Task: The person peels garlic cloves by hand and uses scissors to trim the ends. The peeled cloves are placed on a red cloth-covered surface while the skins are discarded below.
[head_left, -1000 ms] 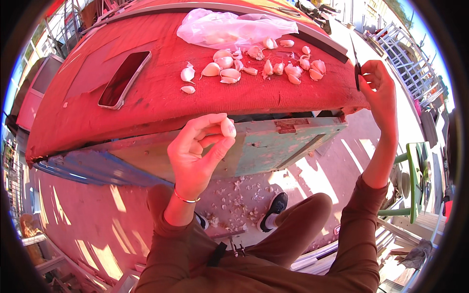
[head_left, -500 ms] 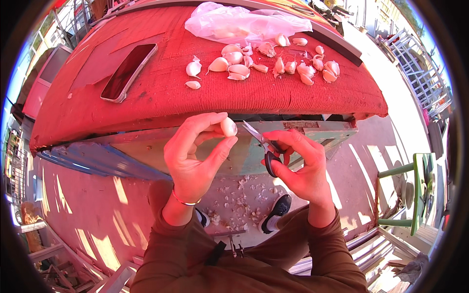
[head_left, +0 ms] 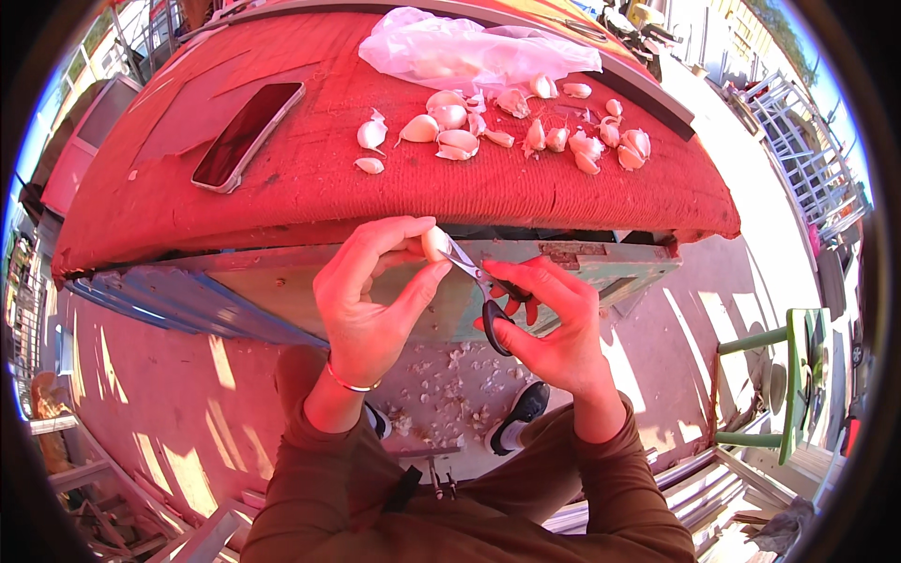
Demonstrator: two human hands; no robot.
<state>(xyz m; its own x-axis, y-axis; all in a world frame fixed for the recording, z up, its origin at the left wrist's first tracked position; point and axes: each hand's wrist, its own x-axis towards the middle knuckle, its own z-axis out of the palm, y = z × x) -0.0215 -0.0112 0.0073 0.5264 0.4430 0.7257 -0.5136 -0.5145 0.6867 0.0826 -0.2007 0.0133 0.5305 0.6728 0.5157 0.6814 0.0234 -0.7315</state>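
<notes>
Pinching left hand (head_left: 361, 296): closed lightly on one pale garlic clove (head_left: 434, 244), with index finger (head_left: 389, 232) above and thumb (head_left: 414, 296) below; remaining fingers curled behind.
Right hand (head_left: 560, 328): scissors (head_left: 481, 276) gripped by the dark handles, blades pointed up and leftward. Tip set at the clove's right side, apparently touching; how far the blades are parted cannot be told.
Blade work (judged): best done with the tip alone, in small bites, the clove held steady and the scissors brought to it. Thumb tip lies just beside the blade — it should be drawn back a little before any pressure is applied. A firm pinch is advised, since a smooth clove may slip or spin; it should be turned by the fingertips, not the wrist.
Clove in the pinch: carried at the very ends of the fingertips, clear of the palm, its right side left exposed toward the blades.
Red-covered table (head_left: 310, 178): lies beyond both hands. Loose cloves (head_left: 450, 117) scattered toward the far side, plastic bag (head_left: 469, 52) behind them, phone (head_left: 249, 136) off to the left.
Ground: flaky scraps (head_left: 428, 437) strewn between dark shoes (head_left: 530, 403).
</notes>
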